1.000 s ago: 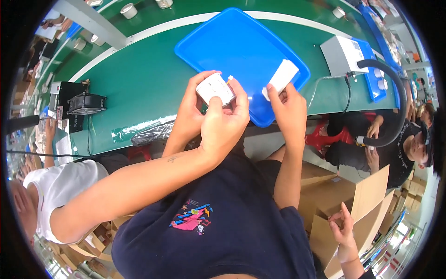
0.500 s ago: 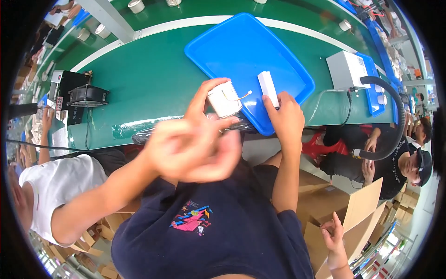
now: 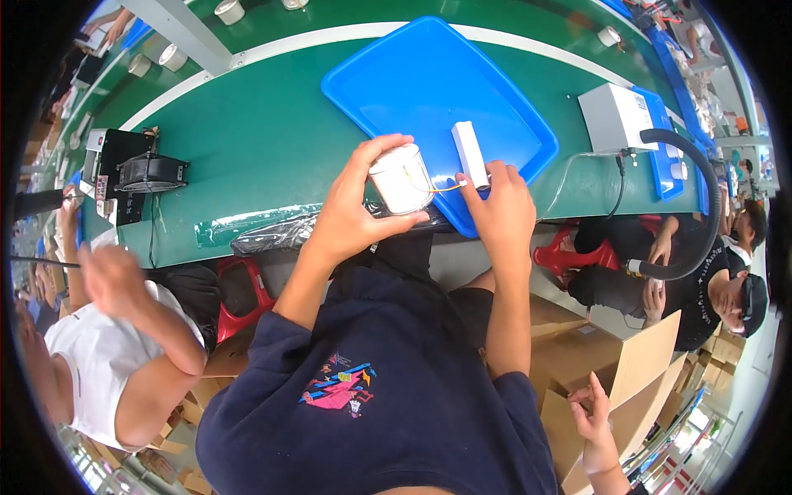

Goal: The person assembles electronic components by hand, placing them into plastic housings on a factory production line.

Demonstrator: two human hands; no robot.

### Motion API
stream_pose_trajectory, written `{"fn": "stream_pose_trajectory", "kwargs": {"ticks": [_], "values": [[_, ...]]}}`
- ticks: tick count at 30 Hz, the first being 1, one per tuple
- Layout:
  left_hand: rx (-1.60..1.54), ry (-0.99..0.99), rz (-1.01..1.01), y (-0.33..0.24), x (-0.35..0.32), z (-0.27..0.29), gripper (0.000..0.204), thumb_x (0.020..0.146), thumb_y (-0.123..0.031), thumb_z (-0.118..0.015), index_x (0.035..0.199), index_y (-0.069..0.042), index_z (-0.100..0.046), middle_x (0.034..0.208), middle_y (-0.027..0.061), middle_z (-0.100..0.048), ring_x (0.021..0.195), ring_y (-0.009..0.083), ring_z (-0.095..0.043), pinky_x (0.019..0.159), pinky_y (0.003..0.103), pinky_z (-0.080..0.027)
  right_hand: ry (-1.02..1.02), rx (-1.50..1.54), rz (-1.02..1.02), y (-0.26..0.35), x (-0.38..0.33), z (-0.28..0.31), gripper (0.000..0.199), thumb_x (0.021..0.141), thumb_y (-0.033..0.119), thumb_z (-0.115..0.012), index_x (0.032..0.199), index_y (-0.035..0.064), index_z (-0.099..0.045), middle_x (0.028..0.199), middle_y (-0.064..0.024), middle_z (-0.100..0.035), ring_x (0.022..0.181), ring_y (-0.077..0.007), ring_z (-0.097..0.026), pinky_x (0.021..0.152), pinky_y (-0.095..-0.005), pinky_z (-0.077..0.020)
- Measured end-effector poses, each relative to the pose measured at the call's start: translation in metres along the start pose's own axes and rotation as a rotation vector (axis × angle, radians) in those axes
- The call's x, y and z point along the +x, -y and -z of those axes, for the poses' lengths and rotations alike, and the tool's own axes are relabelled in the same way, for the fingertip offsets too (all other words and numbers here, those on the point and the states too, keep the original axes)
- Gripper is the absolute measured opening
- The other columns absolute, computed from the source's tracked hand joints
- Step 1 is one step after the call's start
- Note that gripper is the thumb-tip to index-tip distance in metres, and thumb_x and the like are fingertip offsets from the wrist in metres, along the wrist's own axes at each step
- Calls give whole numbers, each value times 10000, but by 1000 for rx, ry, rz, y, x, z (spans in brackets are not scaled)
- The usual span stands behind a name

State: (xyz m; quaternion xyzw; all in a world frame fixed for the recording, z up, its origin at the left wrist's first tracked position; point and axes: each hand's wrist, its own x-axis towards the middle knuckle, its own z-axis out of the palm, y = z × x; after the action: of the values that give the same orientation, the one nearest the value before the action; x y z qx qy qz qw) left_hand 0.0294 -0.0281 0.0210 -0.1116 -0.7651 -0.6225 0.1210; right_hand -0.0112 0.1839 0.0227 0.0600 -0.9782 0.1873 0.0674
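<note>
The person's left hand (image 3: 351, 213) is cupping a white can (image 3: 400, 188) between thumb and fingers near the table's (image 3: 256, 157) front edge, probably steadying it while leaving its wire (image 3: 446, 189) side free. The right hand (image 3: 505, 205) is holding a slim white block (image 3: 468, 150) by its near end, so the far end is sticking out over the blue tray (image 3: 417, 87). The wire's plug (image 3: 463, 183) is sitting by the right thumb; whether it is being pinched is unclear.
</note>
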Motion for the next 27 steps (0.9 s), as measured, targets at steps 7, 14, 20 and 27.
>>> {"fn": "stream_pose_trajectory", "kwargs": {"ticks": [7,14,20,27], "values": [[-45,48,-15,-3,1,-2,865,614,-115,-915,1350,-43,-466,1339,139,-559,1242,268,-545,1053,374,-423,-30,-18,48,4,-7,-1,381,824,345,-737,962,11,-618,935,-161,-604,873,-356,-611,713,-451,-528],[-252,101,54,-8,2,-3,832,622,-53,-895,1342,-49,-477,1373,110,-521,1270,216,-503,1080,362,-395,-134,35,38,3,-12,6,470,822,332,-743,1105,-21,-614,1022,-176,-575,934,-366,-578,768,-456,-508],[-297,119,84,-7,3,-7,837,624,-36,-890,1346,-37,-469,1374,117,-520,1272,217,-502,1088,369,-391,-164,106,8,2,-17,13,486,830,312,-743,1140,-35,-602,1047,-177,-571,943,-365,-573,779,-450,-498],[-306,138,81,-6,5,-12,839,628,-42,-889,1355,-39,-468,1381,116,-513,1277,225,-500,1090,367,-390,-175,227,-3,1,-25,19,428,840,248,-740,1137,-28,-604,1038,-183,-581,948,-369,-582,801,-448,-490]]}}
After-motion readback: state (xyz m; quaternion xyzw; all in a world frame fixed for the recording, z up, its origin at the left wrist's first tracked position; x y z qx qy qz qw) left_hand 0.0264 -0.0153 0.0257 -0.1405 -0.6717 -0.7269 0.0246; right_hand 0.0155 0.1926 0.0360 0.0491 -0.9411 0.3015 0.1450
